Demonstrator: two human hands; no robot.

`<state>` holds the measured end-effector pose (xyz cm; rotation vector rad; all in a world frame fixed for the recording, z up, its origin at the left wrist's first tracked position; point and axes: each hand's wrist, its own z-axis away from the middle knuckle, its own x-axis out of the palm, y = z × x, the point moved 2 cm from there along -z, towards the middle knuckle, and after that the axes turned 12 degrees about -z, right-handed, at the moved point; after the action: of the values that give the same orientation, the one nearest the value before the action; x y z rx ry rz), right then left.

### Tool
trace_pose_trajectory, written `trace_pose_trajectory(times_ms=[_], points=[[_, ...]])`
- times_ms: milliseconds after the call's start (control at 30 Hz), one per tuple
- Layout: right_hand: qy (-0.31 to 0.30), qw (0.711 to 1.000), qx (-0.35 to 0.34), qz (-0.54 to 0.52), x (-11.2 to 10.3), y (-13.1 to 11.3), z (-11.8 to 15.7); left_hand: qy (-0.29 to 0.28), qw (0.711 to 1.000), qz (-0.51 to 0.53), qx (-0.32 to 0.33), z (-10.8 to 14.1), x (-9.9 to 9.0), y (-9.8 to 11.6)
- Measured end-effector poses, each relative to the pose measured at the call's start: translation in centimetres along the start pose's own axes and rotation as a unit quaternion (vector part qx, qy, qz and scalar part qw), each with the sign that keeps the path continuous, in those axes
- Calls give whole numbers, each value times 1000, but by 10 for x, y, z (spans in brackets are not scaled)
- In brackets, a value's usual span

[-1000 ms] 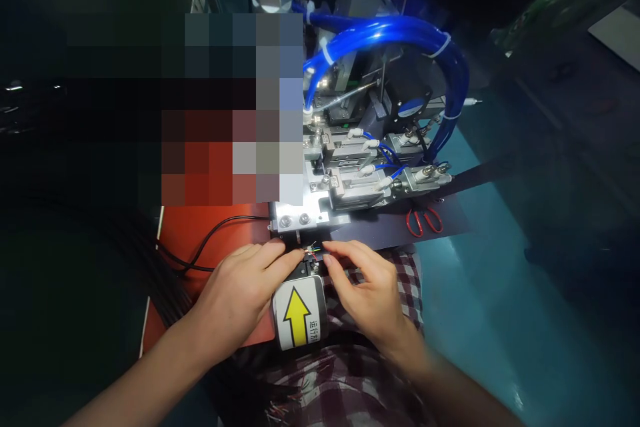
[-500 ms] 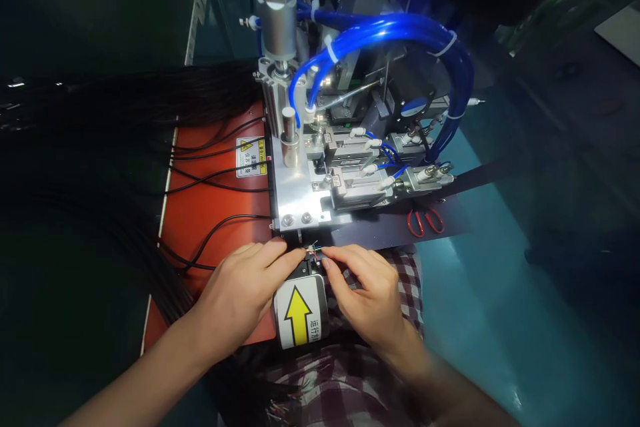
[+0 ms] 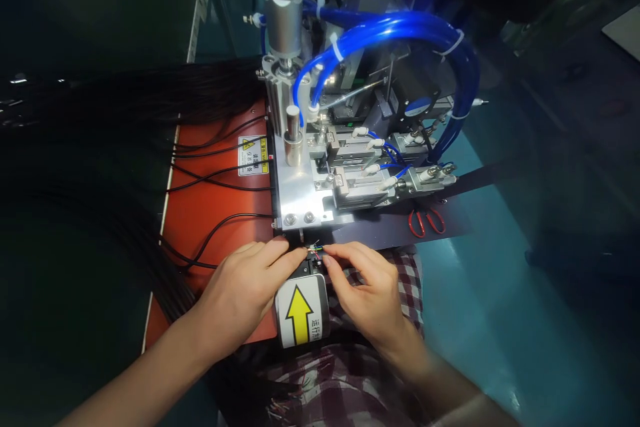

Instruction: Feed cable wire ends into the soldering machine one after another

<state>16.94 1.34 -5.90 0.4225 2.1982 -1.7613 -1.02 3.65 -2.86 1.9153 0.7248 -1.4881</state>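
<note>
Thin coloured wires [image 3: 315,249] fan out between my hands, at the front edge of a metal machine [image 3: 305,197]. My left hand [image 3: 245,290] is closed at the wires' left side, its fingertips pressed together on the wire end. From the right, my right hand [image 3: 367,287] reaches in with thumb and index finger slightly apart, their tips close to the coloured strands. Whether those tips touch a strand is too small to tell. Just below the wires is a black fixture, with a white label bearing a yellow arrow [image 3: 299,313] in front of it.
Black cables [image 3: 215,220] cross an orange-red surface [image 3: 220,197] on the left. Bundles of dark cable lie farther left. Blue hoses [image 3: 400,27] arch over the machine. Red-handled scissors [image 3: 417,223] lie to its right. Plaid cloth [image 3: 345,380] shows below.
The camera view has shifted slightly. My right thumb and index finger have parted a little beside the wires, while my left hand stays in place.
</note>
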Motion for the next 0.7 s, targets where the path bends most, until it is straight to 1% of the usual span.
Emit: trace_pose_trajectory(times_ms=[233,300,433,533,700], points=[[-7,999,-37,24,0,-3,-1,3,1000,2,1,1,-1,0],[-4,999,-30,16,1,-3,-4,4,1000,1,2,1,-1,0],[-7,1000,15,-13,4,1,-10,-3,1000,1,2,1,0,0],[-29,999,34,-21,5,3,-13,-7,1000,3,1,0,0,0],[-78,996,25,-39,4,2,-16,-2,1000,3,1,1,-1,0]])
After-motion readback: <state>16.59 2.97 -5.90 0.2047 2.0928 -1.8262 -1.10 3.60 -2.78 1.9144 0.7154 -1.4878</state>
